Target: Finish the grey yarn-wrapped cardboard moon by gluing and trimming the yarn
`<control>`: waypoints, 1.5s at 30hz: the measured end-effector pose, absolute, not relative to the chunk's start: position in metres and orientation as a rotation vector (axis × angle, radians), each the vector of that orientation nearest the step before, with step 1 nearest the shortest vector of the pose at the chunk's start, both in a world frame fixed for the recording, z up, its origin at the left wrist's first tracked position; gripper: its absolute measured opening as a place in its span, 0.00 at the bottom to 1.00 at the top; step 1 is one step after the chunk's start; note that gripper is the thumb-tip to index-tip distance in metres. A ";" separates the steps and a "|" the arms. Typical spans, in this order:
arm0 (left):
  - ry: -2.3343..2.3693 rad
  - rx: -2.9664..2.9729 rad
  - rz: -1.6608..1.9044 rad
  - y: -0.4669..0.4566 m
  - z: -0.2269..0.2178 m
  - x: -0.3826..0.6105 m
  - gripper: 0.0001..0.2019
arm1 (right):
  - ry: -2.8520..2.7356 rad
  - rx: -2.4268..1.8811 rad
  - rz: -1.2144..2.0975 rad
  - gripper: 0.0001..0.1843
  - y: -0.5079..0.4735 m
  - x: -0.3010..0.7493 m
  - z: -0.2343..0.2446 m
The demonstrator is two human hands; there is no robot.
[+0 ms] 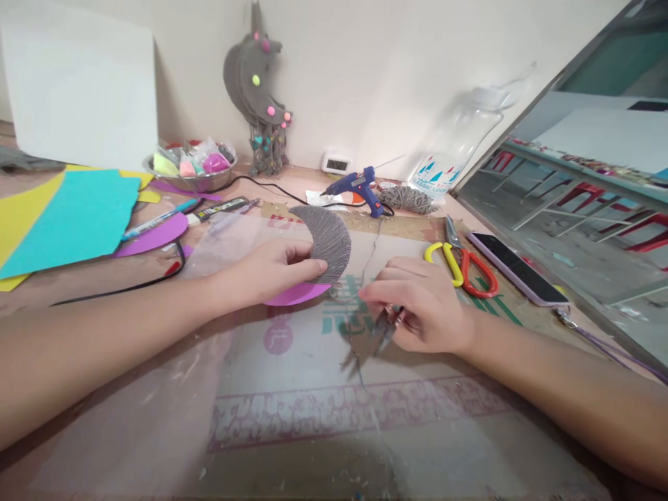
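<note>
My left hand grips a crescent wrapped in grey yarn, thumb pressed on its face and fingers hidden behind. The crescent's lower tip is bare purple card. Close by on the right, my right hand is closed around small scissors, whose blurred blades point down and left. At that hand's index fingertip runs a thin grey yarn strand; whether the fingers pinch it, I cannot tell. The strand leads up toward a grey yarn bundle and also trails below the scissors.
Beyond the hands lie a blue glue gun, larger scissors and a phone. A finished-looking moon ornament hangs at the wall. On the left are coloured sheets, pens and a metal bowl. A bottle stands back right.
</note>
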State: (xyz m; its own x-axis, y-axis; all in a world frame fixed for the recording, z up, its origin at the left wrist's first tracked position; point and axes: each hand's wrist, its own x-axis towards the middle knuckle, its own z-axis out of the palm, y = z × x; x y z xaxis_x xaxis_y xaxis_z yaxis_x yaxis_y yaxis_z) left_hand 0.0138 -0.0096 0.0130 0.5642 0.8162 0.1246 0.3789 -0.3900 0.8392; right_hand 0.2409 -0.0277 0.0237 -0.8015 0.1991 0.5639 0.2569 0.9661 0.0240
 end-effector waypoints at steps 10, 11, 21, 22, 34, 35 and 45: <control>0.907 1.919 0.670 -0.012 0.017 0.015 0.10 | -2.501 -0.762 -0.231 0.19 -0.019 0.240 0.019; 0.913 1.922 0.681 -0.012 0.017 0.015 0.10 | -2.509 -0.799 -0.266 0.18 -0.018 0.240 0.019; 0.909 1.934 0.687 -0.011 0.016 0.015 0.11 | -2.534 -0.663 -0.573 0.13 -0.018 0.237 0.018; 0.915 1.940 0.689 -0.011 0.016 0.015 0.11 | -2.531 -0.670 -0.578 0.13 -0.018 0.237 0.018; 0.953 2.003 0.693 -0.011 0.016 0.015 0.10 | -2.588 -0.728 -0.567 0.14 -0.015 0.238 0.015; 0.952 2.005 0.691 -0.011 0.016 0.015 0.10 | -2.596 -0.728 -0.564 0.14 -0.015 0.238 0.015; 0.933 2.009 0.680 -0.011 0.016 0.015 0.10 | -2.608 -0.748 -0.486 0.15 -0.013 0.238 0.014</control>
State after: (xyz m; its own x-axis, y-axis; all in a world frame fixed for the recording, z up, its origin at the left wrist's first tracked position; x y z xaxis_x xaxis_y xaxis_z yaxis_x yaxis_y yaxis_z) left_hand 0.0151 -0.0115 0.0161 0.5831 0.8017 0.1312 0.3709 -0.4064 0.8350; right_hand 0.2379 -0.0132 0.0141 -0.7847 0.4287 0.4478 0.5613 0.7980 0.2196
